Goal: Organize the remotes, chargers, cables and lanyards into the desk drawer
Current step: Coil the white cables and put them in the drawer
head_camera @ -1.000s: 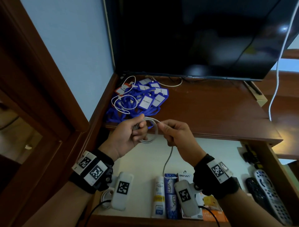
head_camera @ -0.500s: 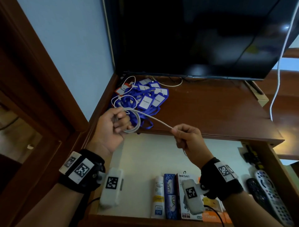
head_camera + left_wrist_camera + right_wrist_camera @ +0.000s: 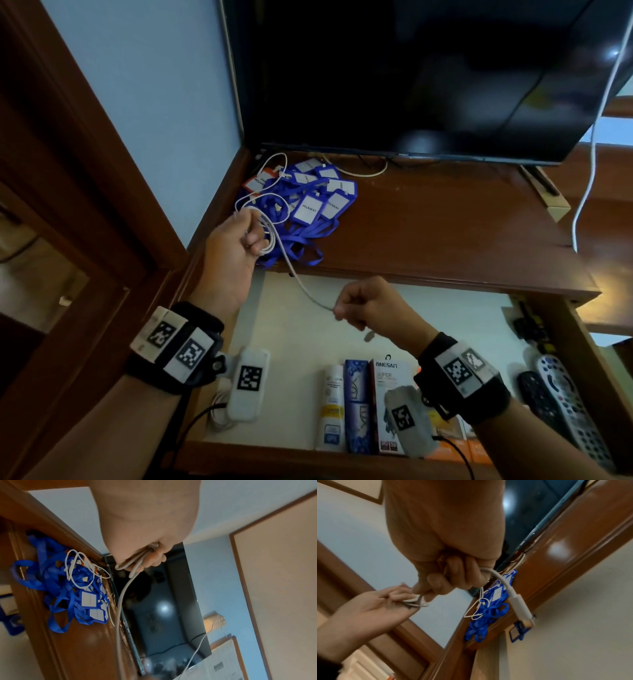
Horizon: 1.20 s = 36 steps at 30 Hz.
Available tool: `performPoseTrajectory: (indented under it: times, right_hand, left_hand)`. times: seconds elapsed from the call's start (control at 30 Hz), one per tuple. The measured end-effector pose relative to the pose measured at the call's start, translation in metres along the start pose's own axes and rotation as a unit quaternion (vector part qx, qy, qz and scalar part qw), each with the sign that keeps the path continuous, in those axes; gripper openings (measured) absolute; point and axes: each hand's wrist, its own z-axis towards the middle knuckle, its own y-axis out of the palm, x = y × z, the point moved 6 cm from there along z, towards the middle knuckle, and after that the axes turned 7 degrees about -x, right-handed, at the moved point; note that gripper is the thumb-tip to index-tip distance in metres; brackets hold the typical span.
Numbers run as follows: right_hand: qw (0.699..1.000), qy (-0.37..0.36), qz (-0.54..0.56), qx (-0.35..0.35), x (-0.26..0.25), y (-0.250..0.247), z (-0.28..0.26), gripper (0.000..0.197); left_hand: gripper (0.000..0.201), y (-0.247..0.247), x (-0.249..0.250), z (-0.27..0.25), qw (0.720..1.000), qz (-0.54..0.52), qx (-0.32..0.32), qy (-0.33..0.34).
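Observation:
My left hand grips the coiled loops of a white cable above the desk's left front corner. The cable runs down and right to my right hand, which holds it in a fist over the open drawer. Its white plug end hangs below that fist. A pile of blue lanyards with white badges lies on the desk by the wall, a thin white cable on top. Two remotes lie at the drawer's right side.
A dark TV stands at the back of the wooden desk. Boxes and tubes line the drawer's front edge. A white cord hangs at the right. A wooden frame flanks the left.
My left hand moved up and left with the coil, over the lanyards. My right hand slid down the cable toward its plug end and lowered over the drawer.

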Motion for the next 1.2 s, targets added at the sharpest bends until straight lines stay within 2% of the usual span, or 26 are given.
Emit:
performPoseTrajectory:
  times: [0.07,0.17,0.3,0.43,0.6,0.73,0.9,1.0,1.07,1.1,1.13,1.2]
  right_hand:
    - [0.999,-0.028,0.004,-0.046,-0.014,0.009,-0.003,0.024]
    - [0.995,-0.071,0.017,-0.069,-0.035,0.013,-0.006,0.026]
    - [0.990,-0.118,0.065,-0.041,-0.050,0.005,-0.005,0.026]
    - [0.987,-0.133,0.091,0.022,-0.056,-0.008,-0.002,0.028]
    - [0.980,-0.123,0.107,0.115,-0.053,-0.023,0.000,0.029]
    - [0.974,-0.118,0.131,0.143,-0.050,-0.025,-0.001,0.026]
    - [0.967,-0.127,0.141,0.171,-0.052,-0.026,0.000,0.024]
    - [0.968,-0.122,0.169,0.137,-0.053,-0.022,-0.002,0.019]
    - [0.977,-0.119,0.166,0.057,-0.055,-0.012,-0.004,0.033]
    - [0.983,-0.122,0.139,0.020,-0.059,-0.006,-0.005,0.033]
    - [0.986,-0.128,0.111,-0.007,-0.063,0.000,-0.007,0.029]
    - [0.988,-0.123,0.089,-0.012,-0.066,0.002,-0.006,0.022]
  left_hand:
    - [0.030,0.007,-0.001,-0.003,0.998,0.059,-0.005,0.009]
    - [0.030,0.016,-0.005,-0.008,0.990,0.137,-0.024,-0.001]
    - [0.031,0.026,-0.013,-0.014,0.978,0.201,-0.054,-0.018]
    - [0.032,0.031,-0.025,-0.021,0.969,0.228,-0.086,-0.041]
    - [0.038,0.038,-0.042,-0.032,0.965,0.195,-0.156,-0.083]
    - [0.037,0.045,-0.039,-0.037,0.967,0.140,-0.185,-0.109]
    - [0.035,0.050,-0.036,-0.039,0.962,0.130,-0.202,-0.131]
    - [0.037,0.054,-0.036,-0.042,0.954,0.099,-0.228,-0.166]
    - [0.043,0.059,-0.035,-0.044,0.947,0.049,-0.251,-0.194]
    - [0.045,0.061,-0.034,-0.045,0.945,0.031,-0.258,-0.202]
    - [0.045,0.062,-0.033,-0.045,0.945,0.022,-0.255,-0.205]
    - [0.043,0.064,-0.032,-0.045,0.950,0.031,-0.232,-0.204]
